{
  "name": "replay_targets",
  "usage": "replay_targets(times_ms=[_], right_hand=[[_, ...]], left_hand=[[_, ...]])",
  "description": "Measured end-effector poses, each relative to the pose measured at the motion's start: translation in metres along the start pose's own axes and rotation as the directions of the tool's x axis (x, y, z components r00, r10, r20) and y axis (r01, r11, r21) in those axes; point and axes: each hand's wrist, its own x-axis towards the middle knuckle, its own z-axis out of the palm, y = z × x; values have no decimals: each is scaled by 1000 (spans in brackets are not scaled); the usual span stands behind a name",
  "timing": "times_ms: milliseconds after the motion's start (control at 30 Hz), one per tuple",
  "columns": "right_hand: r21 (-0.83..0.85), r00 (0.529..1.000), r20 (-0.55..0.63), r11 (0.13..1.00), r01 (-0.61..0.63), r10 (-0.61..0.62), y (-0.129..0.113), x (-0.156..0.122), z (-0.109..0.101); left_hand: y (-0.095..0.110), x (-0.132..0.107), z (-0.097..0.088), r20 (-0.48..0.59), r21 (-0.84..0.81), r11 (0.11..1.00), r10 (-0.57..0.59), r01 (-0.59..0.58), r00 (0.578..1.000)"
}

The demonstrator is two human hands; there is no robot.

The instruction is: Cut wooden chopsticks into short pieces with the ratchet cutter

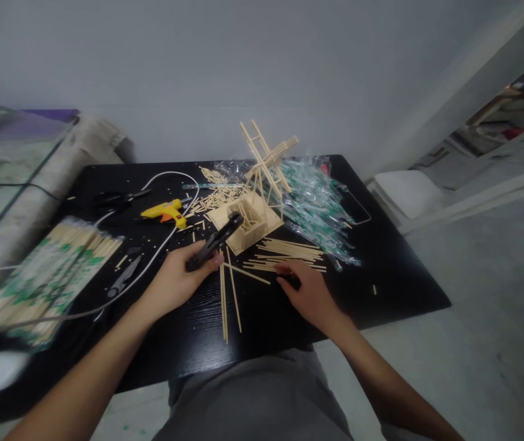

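Black tool (216,241), long axis slanting forward-right, is clenched in left hand (177,278); right hand (308,293) curled, grip unclear.

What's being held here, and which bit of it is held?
The left grip holds a black tool by its near end. I can't tell whether the right grip, by the sticks, holds anything.
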Motion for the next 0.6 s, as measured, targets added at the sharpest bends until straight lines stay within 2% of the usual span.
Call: replay_targets(times_ms=[67,167,267,333,400,467,533,600], right_hand=[[126,992,123,992,7,-23,-13,-4,4],[273,943,330,961,-45,-49,-32,-10,13],[345,921,388,930,-125,-20,-41,-13,23],[363,923,385,917,-165,14,-41,-13,27],[317,935,352,933,-172,53,-37,-11,29],[235,953,291,960,-151,78,-32,-10,31],[178,972,227,978,-108,66,-26,-10,33],[149,980,198,988,-40,10,-22,-11,37]], left_hand=[[0,-2,3,55,51,998,35,-38,998],[-1,-4,9,141,103,988,101,-116,985],[-9,-5,12,182,118,973,174,-197,968],[-15,-4,9,160,140,967,191,-214,968],[-18,-3,0,58,188,965,177,-185,982],[-17,0,-15,-149,262,960,138,-95,979],[-14,2,-31,-396,336,940,86,57,914],[-13,6,-43,-556,396,895,57,204,829]])
